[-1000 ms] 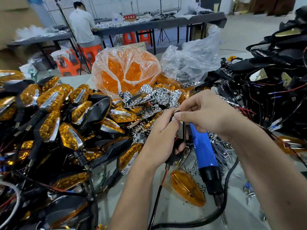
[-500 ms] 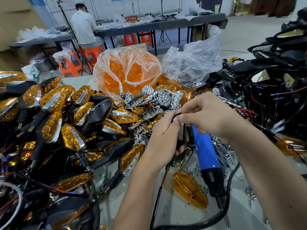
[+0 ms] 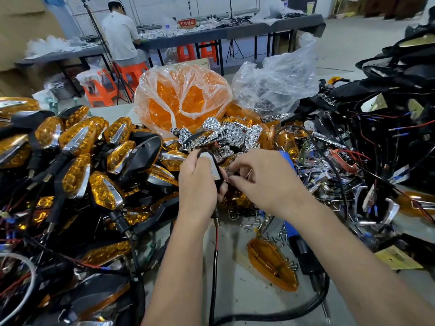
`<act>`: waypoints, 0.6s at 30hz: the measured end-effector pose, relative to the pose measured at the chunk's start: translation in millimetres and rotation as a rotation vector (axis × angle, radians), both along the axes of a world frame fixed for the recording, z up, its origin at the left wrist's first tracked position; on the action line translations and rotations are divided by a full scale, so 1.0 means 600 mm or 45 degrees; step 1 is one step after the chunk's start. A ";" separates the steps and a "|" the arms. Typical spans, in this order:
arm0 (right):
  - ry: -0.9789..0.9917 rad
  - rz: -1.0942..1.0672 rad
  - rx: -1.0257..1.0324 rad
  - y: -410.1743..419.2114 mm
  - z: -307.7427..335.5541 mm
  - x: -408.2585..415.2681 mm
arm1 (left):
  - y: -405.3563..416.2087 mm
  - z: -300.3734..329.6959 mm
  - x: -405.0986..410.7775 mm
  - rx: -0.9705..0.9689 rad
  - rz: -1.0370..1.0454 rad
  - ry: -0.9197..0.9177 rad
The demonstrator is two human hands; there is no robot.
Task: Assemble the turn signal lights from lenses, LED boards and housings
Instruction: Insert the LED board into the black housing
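My left hand (image 3: 196,184) grips a black housing (image 3: 220,182) upright, with a white LED board (image 3: 211,167) seated in its open face. A red and black wire (image 3: 216,234) hangs from the housing's stem. My right hand (image 3: 266,182) is beside it, its curled thumb and fingertips pinching the housing's right edge. On the table below lies a loose orange lens (image 3: 273,264). Under my right forearm rests a blue electric screwdriver (image 3: 303,252) with a black cord.
Finished amber lights (image 3: 77,156) are piled on the left. A bag of orange lenses (image 3: 181,97), chrome reflectors (image 3: 226,135) and a clear bag (image 3: 275,85) sit behind. Wired black housings (image 3: 388,114) crowd the right. Screws (image 3: 280,234) are scattered. A person (image 3: 120,31) sits far back.
The housing has turned so that its white LED board faces me. My right hand has come off the top of the housing and sits at its right side.
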State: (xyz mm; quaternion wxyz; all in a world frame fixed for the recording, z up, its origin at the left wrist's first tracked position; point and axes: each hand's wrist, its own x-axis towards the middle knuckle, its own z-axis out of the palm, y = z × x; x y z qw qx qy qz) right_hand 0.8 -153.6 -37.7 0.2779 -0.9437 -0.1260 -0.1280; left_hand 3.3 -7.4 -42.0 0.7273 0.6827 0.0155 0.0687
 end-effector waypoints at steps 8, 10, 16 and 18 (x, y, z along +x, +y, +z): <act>-0.059 -0.075 -0.117 -0.002 0.000 -0.001 | 0.008 0.015 -0.001 -0.344 0.019 0.054; -0.079 -0.139 0.056 -0.013 0.008 0.002 | 0.013 0.019 -0.002 -0.450 0.023 0.065; 0.269 -0.013 1.166 -0.036 0.033 -0.003 | 0.010 0.021 -0.004 -0.658 -0.072 0.144; 0.338 0.099 1.437 -0.032 0.045 -0.009 | 0.005 0.020 -0.005 -0.661 -0.105 0.164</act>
